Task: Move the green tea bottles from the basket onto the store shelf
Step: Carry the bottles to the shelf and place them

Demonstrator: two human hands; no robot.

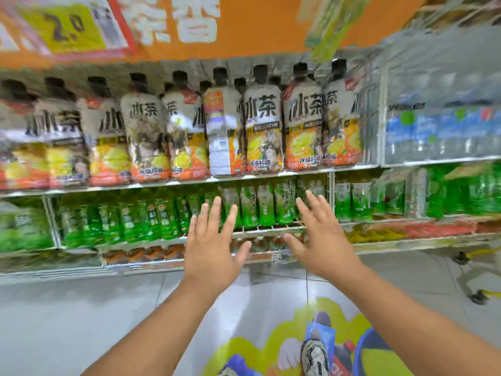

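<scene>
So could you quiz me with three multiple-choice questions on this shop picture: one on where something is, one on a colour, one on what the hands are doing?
1. Where do the green tea bottles stand?
A. on the floor
B. on the shelf under the big lemon tea bottles
C. in a hand

2. What colour are the big bottles' caps?
A. black
B. white
C. red

3. How are the left hand and right hand?
A. both gripping bottles
B. one holding a basket
C. both open, holding nothing

Answers: 1 B, the green row sits one shelf below; 2 A, the caps look dark black; 3 C, all fingers are spread and empty.
</scene>
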